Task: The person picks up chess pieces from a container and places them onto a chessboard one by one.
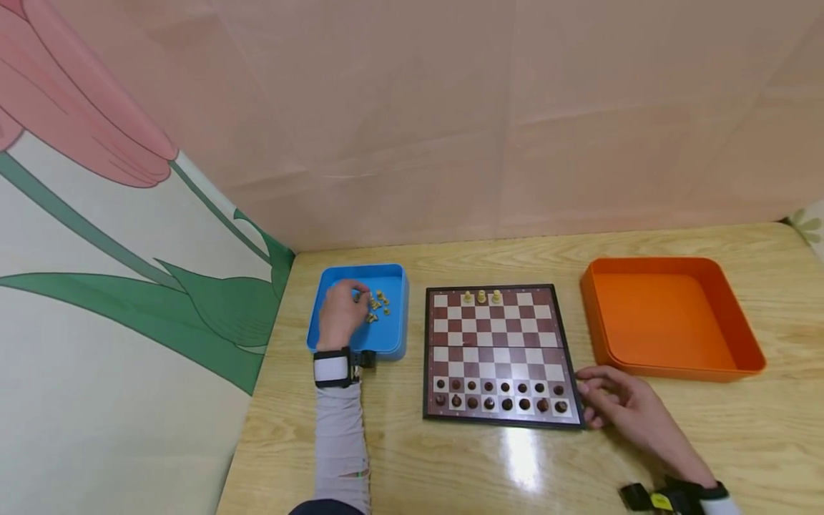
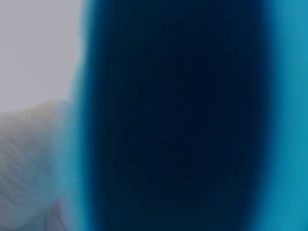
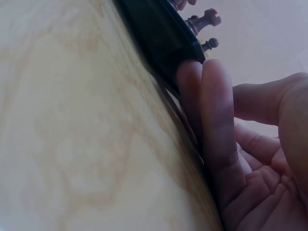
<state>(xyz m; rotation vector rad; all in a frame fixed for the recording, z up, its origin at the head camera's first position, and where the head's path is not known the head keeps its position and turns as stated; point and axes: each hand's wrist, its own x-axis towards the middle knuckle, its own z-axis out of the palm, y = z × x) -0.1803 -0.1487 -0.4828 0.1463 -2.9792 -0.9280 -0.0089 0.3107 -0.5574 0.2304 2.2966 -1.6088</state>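
Observation:
My left hand (image 1: pixel 341 311) reaches down into a blue tray (image 1: pixel 393 343) among several cream chess pieces (image 1: pixel 375 303), its fingers bent toward them. Whether a piece is between those fingertips I cannot tell. The left wrist view is mostly filled by a dark and blue blur, with part of the hand at its left edge. On the table lies a chessboard (image 1: pixel 487 350). My right hand (image 1: pixel 627 408) rests beside its lower right edge. In the right wrist view, extended fingers (image 3: pixel 219 110) touch the side of the board (image 3: pixel 159 36), low over the table.
Dark chess pieces (image 1: pixel 506 405) fill the board's two near rows. Three cream pieces (image 1: pixel 481 296) stand on its far row. An orange tray (image 1: pixel 669 315) sits to the right of the board on the wooden table (image 1: pixel 412 458). A pink-beige covering (image 1: pixel 412 143) rises behind.

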